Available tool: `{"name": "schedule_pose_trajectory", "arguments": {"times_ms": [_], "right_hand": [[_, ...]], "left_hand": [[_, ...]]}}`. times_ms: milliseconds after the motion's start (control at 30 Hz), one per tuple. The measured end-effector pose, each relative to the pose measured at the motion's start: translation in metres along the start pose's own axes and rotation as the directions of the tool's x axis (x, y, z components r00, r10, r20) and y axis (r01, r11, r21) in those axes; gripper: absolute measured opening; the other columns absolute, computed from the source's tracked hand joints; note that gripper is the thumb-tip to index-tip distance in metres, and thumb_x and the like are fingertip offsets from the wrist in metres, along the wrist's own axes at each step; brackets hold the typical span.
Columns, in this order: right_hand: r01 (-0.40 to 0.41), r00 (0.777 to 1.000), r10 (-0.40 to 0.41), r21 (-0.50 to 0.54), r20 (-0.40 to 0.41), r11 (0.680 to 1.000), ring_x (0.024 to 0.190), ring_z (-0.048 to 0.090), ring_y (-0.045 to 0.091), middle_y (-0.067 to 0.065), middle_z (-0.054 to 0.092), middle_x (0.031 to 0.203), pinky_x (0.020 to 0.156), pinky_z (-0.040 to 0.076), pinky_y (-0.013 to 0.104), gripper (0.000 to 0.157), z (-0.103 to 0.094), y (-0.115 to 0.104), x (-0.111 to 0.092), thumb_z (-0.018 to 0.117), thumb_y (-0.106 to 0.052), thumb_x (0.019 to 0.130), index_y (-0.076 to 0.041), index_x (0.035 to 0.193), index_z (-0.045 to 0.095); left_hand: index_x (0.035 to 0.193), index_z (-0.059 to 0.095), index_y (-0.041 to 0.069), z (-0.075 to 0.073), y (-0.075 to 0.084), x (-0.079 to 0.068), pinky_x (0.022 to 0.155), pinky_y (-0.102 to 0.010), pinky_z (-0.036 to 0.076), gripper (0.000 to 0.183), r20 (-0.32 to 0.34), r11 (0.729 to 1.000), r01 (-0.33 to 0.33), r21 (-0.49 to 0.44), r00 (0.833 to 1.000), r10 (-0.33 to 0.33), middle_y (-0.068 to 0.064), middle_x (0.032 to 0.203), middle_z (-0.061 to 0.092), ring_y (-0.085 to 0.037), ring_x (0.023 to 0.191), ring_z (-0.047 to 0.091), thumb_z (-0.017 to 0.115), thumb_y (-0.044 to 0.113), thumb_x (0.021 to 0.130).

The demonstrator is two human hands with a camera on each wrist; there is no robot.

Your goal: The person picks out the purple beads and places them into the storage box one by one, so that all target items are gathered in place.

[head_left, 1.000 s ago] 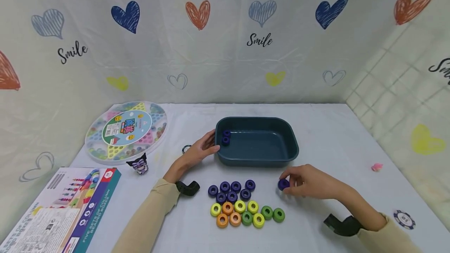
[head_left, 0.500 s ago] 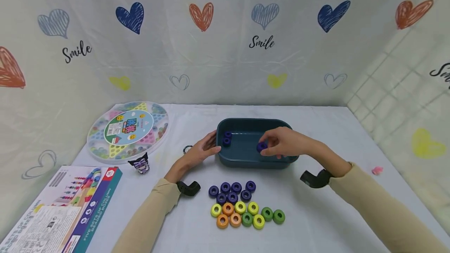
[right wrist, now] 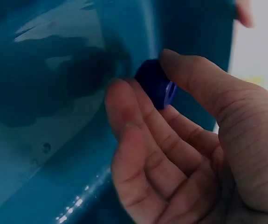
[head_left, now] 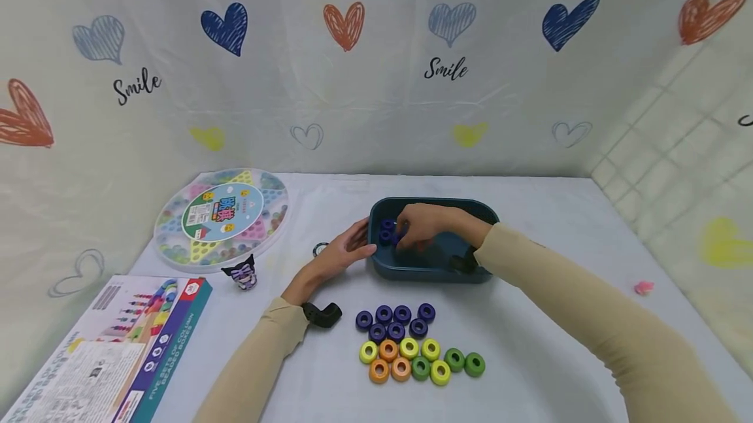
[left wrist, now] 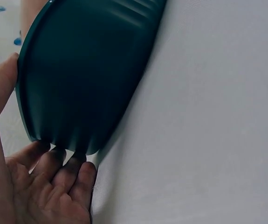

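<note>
Dark teal, purple and brights

The tray [head_left: 412,274] is plain dark teal, the beads [head_left: 385,242] inside it purple. At its 6 o'clock lie purple rings [head_left: 396,339], then mixed yellow, orange and green rings [head_left: 410,356] on a white bench [head_left: 529,325]. At 12 o'clock, a pale curtain [head_left: 376,83] carries blue, orange-red and yellow hearts [head_left: 224,29].

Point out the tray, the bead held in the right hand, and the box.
Tray [head_left: 420,274]: head view, on its front outer wall.
Held bead [right wrist: 154,84]: right wrist view, on its curved side.
Box [head_left: 108,348]: head view, on its printed top.
</note>
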State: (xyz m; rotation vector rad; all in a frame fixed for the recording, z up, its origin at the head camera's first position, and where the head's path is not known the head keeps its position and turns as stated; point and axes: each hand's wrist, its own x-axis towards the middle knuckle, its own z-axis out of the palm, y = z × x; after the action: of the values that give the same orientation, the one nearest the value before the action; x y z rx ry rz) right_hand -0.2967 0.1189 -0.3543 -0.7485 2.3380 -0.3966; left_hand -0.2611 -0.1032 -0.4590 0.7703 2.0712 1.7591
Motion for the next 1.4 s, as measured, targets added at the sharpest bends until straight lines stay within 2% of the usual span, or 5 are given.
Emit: {"name": "schedule_pose_trajectory", "arguments": {"times_ms": [433,700,1000,1200,1400], "right_hand": [[-0.153,0.982,0.136,0.124,0.132,0.980,0.070,0.066,0.018,0.008,0.066,0.080,0.062,0.055,0.027,0.026,0.003,-0.008,0.022,0.066,-0.013,0.082,0.003,0.103,0.063],[-0.151,0.983,0.132,0.148,0.129,0.977,0.072,0.066,0.021,0.011,0.067,0.078,0.064,0.055,0.030,0.012,0.003,-0.011,0.024,0.064,-0.013,0.084,-0.001,0.084,0.068],[-0.118,0.988,0.106,0.103,0.116,0.988,0.071,0.065,0.019,0.008,0.067,0.078,0.063,0.055,0.029,0.017,0.001,-0.010,0.019,0.060,-0.019,0.087,-0.003,0.085,0.067],[0.047,0.999,-0.047,-0.007,-0.015,0.999,0.063,0.063,0.015,0.004,0.065,0.074,0.058,0.053,0.026,0.019,0.001,-0.008,-0.003,0.059,-0.023,0.088,-0.005,0.084,0.067],[0.209,0.944,-0.224,-0.089,-0.242,0.974,0.052,0.053,0.009,-0.002,0.059,0.066,0.049,0.046,0.023,0.012,0.018,-0.016,-0.041,0.059,-0.020,0.088,-0.009,0.087,0.065]], "left_hand": [[0.145,0.012,0.009,0.002,0.025,-0.004,0.108,-0.034,0.020,0.069,0.057,1.000,0.008,0.012,0.998,-0.009,-0.010,0.148,0.018,-0.020,0.133,0.022,0.053,0.025,0.092],[0.144,0.018,0.023,0.002,0.005,0.002,0.106,-0.028,0.023,0.068,0.003,0.999,-0.002,0.036,1.000,0.002,0.003,0.146,0.025,-0.010,0.130,0.026,0.056,0.035,0.089],[0.144,0.017,0.022,0.001,0.002,0.001,0.107,-0.028,0.022,0.065,0.009,1.000,-0.008,0.020,1.000,0.008,0.002,0.147,0.023,-0.011,0.131,0.025,0.054,0.028,0.091],[0.145,0.012,0.008,0.000,0.017,-0.004,0.108,-0.033,0.020,0.067,0.038,1.000,0.004,-0.013,0.999,-0.003,-0.011,0.148,0.018,-0.020,0.133,0.022,0.053,0.018,0.092],[0.145,0.012,0.006,0.001,0.025,-0.006,0.107,-0.032,0.022,0.068,0.031,1.000,0.019,0.002,0.999,-0.019,-0.011,0.148,0.019,-0.020,0.133,0.023,0.053,0.018,0.092]]}}
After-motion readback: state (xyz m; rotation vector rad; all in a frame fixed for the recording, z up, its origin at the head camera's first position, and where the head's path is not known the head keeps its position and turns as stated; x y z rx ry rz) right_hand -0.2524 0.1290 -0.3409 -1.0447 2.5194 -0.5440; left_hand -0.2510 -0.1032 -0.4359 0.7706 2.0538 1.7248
